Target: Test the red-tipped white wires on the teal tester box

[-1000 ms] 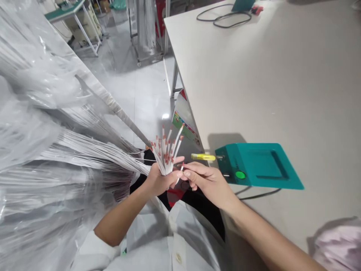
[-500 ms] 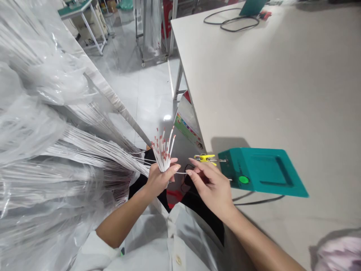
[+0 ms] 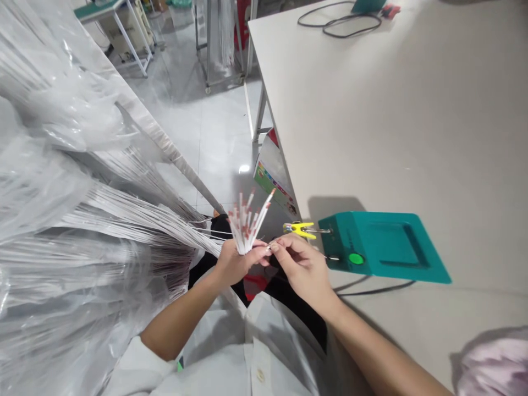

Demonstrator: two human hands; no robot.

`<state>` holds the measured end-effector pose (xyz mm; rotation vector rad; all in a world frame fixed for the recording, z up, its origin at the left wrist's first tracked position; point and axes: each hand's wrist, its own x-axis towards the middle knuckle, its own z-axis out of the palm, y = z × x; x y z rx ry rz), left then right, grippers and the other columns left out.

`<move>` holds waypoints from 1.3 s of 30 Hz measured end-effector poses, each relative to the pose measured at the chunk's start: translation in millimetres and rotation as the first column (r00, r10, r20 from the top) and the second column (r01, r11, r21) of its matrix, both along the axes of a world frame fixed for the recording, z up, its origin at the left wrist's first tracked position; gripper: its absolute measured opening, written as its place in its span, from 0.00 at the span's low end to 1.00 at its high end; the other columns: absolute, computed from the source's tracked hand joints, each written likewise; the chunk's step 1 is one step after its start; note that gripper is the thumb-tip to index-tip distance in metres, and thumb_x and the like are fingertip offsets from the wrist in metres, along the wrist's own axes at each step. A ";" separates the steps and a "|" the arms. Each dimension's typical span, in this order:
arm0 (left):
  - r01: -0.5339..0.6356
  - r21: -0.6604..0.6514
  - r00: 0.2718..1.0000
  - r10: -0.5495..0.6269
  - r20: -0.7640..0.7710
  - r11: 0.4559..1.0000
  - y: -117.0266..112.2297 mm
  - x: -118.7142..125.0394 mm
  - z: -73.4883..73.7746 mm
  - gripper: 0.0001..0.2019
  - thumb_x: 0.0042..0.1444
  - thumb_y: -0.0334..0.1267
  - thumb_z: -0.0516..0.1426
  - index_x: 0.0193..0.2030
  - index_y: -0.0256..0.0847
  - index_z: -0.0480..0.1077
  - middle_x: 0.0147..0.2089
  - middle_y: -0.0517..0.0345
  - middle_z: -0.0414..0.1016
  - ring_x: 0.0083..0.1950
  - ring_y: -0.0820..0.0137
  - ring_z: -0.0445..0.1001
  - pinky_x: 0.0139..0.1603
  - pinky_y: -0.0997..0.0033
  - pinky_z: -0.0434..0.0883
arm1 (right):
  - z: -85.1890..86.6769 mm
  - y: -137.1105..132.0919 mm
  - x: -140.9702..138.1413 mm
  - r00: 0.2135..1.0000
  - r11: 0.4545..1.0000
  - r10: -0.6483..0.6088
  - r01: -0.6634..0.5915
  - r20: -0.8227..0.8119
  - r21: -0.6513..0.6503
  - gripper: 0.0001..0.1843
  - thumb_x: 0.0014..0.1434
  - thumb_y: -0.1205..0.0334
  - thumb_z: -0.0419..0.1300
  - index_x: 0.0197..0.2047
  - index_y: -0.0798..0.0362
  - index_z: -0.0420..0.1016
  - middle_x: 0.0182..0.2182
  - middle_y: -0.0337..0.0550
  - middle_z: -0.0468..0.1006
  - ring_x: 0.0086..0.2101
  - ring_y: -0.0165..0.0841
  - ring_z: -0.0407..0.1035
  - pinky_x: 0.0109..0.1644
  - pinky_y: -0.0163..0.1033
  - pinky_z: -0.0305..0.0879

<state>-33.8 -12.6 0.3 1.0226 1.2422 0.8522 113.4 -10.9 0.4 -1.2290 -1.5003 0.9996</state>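
Note:
Closed round a bundle of white wires (image 3: 247, 234), my left hand (image 3: 235, 264) keeps their reddish copper-coloured ends pointing up and away from me. The rest of the bundle trails off to the left. My right hand (image 3: 303, 264) pinches at a single white wire close to the left fingertips; little of that wire shows. Just beyond my right hand, a yellow clip (image 3: 301, 229) is attached to a metal post on a teal device (image 3: 391, 247) with a green round button (image 3: 356, 258).
The teal device stands on a pale table (image 3: 371, 143) at the right. Black cable loops (image 3: 350, 25) lie at its far end, pinkish cloth (image 3: 495, 366) near me. More plastic-covered white wires (image 3: 41, 220) fill the left side. A wheeled rack (image 3: 223, 44) stands beyond.
My right hand has moved left to the left fingertips, and the stretch of wire between the hands has shortened. The bundle's ends have tilted to the right.

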 end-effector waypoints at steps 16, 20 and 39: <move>-0.066 0.038 0.993 0.070 -0.091 0.997 -5.7 5.4 10.9 0.08 0.51 0.39 0.58 0.31 0.36 0.74 0.24 0.58 0.74 0.27 0.72 0.72 0.32 0.73 0.68 | 0.3 0.1 2.8 0.999 0.997 0.045 -0.046 0.010 0.065 0.05 0.58 0.64 0.56 0.35 0.51 0.74 0.31 0.43 0.75 0.32 0.33 0.70 0.35 0.39 0.68; -0.038 0.074 0.994 0.045 -0.100 0.997 -5.7 3.4 9.2 0.09 0.51 0.40 0.58 0.30 0.36 0.73 0.26 0.57 0.75 0.32 0.69 0.73 0.37 0.72 0.69 | 1.0 2.2 3.8 0.999 0.998 0.041 -0.042 0.024 0.043 0.03 0.56 0.63 0.58 0.31 0.51 0.73 0.28 0.42 0.74 0.29 0.32 0.69 0.31 0.37 0.67; 0.520 0.079 0.768 -0.425 -0.480 0.850 -2.0 -8.6 7.2 0.11 0.51 0.38 0.55 0.20 0.38 0.66 0.20 0.63 0.64 0.23 0.74 0.60 0.25 0.75 0.54 | 23.6 10.0 34.9 0.414 0.739 0.379 -0.674 0.827 -0.001 0.13 0.55 0.69 0.50 0.25 0.53 0.73 0.25 0.45 0.77 0.28 0.36 0.70 0.32 0.39 0.61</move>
